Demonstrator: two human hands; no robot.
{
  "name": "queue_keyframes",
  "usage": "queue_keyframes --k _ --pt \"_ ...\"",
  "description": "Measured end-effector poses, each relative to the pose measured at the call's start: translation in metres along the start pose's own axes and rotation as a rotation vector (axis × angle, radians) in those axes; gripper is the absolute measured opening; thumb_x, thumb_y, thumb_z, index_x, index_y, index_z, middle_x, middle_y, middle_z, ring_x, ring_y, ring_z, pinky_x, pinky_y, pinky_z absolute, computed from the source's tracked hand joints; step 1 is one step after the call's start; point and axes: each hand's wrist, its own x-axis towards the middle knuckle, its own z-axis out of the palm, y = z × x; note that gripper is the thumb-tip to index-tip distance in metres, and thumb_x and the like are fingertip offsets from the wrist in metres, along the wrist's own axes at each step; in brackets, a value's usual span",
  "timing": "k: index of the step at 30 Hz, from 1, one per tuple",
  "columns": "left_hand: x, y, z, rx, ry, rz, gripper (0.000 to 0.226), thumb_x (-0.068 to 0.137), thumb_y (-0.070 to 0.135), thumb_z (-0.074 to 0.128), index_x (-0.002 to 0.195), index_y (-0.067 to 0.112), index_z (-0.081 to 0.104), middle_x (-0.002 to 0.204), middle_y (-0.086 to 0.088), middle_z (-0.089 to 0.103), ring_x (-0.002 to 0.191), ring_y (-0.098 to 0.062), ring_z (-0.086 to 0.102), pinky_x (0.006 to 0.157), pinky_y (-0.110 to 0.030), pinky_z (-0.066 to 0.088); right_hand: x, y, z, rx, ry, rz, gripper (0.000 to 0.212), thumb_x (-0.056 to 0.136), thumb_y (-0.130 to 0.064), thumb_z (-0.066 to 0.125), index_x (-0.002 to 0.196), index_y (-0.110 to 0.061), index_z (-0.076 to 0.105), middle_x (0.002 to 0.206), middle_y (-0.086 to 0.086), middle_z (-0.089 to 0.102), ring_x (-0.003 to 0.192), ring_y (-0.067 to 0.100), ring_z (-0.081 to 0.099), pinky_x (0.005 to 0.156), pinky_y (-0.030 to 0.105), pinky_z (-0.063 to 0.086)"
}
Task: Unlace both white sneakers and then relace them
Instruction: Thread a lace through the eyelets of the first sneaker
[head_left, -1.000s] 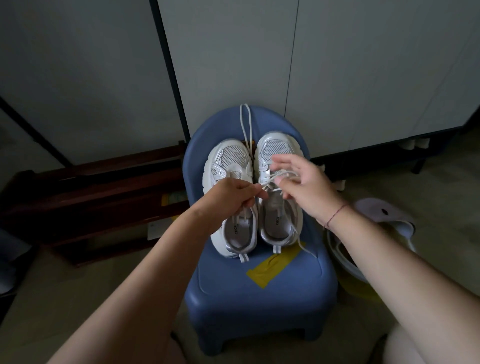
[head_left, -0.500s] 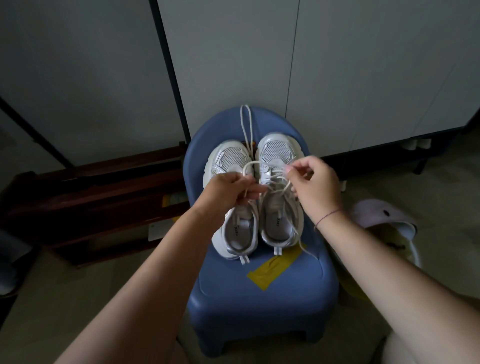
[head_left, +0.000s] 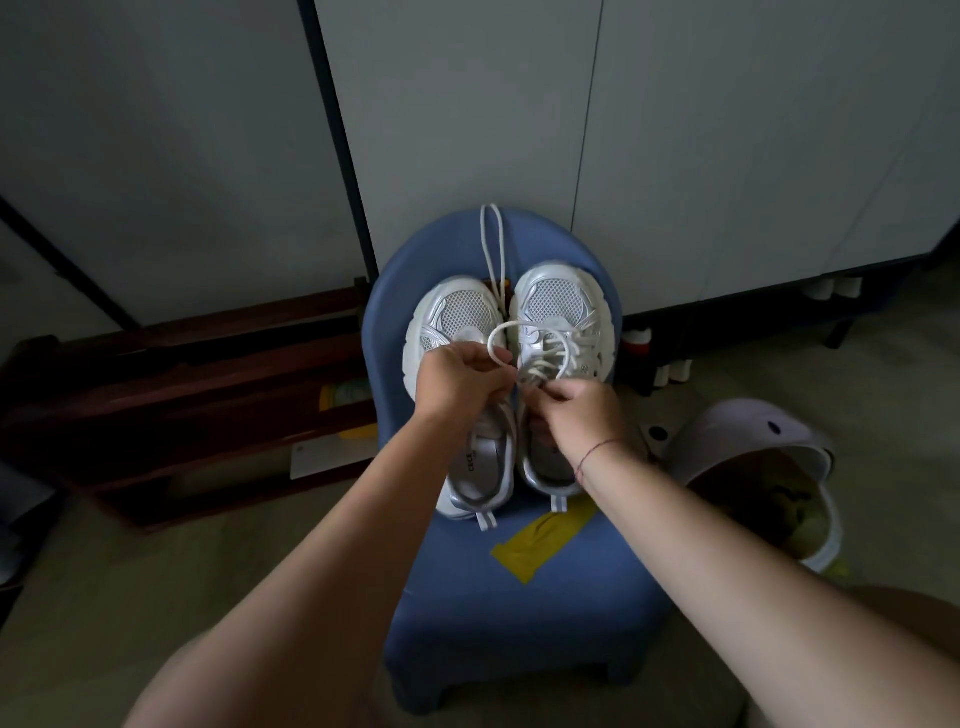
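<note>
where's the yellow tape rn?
Head view: the yellow tape lies on the seat of the blue chair, right of centre, just nearer the camera than the heel of the right sneaker.

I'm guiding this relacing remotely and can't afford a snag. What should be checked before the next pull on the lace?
1. Grip of the left hand on the lace loop: ok, pinched.
2. Grip of the right hand on a lace strand above the right sneaker: ok, pinched.
3. Both sneakers resting side by side on the blue chair: ok.
4. Lacing on the left sneaker: not ok; no lace shows on it, and a loose lace lies between the toes, up the chair back.
5. Lace untangled under the hands: cannot tell; hidden.
</note>
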Motion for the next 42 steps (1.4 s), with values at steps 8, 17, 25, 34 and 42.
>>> queue_keyframes --k 8,17,25,34,42 --pt "0.003 -0.005 0.005 0.070 0.002 0.046 0.021 0.073 0.003 0.081 0.072 0.020 0.069 0.074 -0.006 0.073 0.075 -0.021 0.069 0.085 -0.044 0.058 0.002 -0.001 -0.005 0.393 -0.151 0.154 0.016 0.088 -0.013 0.064 0.072 -0.014 0.067 0.071 0.011 0.064 0.057 0.019 0.059 0.057 0.028 0.056" --pt "0.000 -0.010 0.012 0.191 0.106 0.149 0.021 0.076 0.012 0.079 0.069 0.026 0.065 0.070 -0.002 0.071 0.061 -0.013 0.060 0.071 -0.035 0.055 0.000 0.001 -0.009 0.410 -0.170 0.175 0.014 0.087 -0.011 0.065 0.076 -0.016 0.069 0.062 0.002 0.067 0.050 0.011 0.063 0.050 0.021 0.053" --pt "-0.012 -0.013 0.019 0.204 0.205 0.173 0.006 0.078 0.019 0.076 0.082 0.021 0.072 0.072 0.005 0.071 0.071 -0.011 0.067 0.066 -0.028 0.051 -0.003 -0.003 -0.011 0.448 -0.191 0.193 0.016 0.089 -0.004 0.061 0.078 -0.014 0.068 0.058 0.001 0.067 0.048 0.010 0.063 0.050 0.022 0.055" --pt "-0.013 -0.015 0.010 0.268 0.171 0.185 0.014 0.074 0.020 0.082 0.079 0.015 0.070 0.070 0.003 0.070 0.071 -0.016 0.067 0.070 -0.033 0.053 -0.005 -0.005 -0.012 0.445 -0.182 0.184 0.010 0.086 -0.009 0.066 0.078 -0.013 0.070 0.062 0.003 0.068 0.051 0.012 0.064 0.055 0.024 0.057" --pt "-0.014 -0.019 0.015 0.376 0.173 0.248 0.014 0.078 0.029 0.078 0.076 0.026 0.064 0.069 0.006 0.069 0.072 -0.015 0.066 0.068 -0.034 0.053 -0.004 -0.004 -0.014 0.419 -0.216 0.144 0.012 0.088 -0.006 0.063 0.083 -0.014 0.070 0.062 -0.001 0.069 0.052 0.011 0.066 0.055 0.022 0.056"
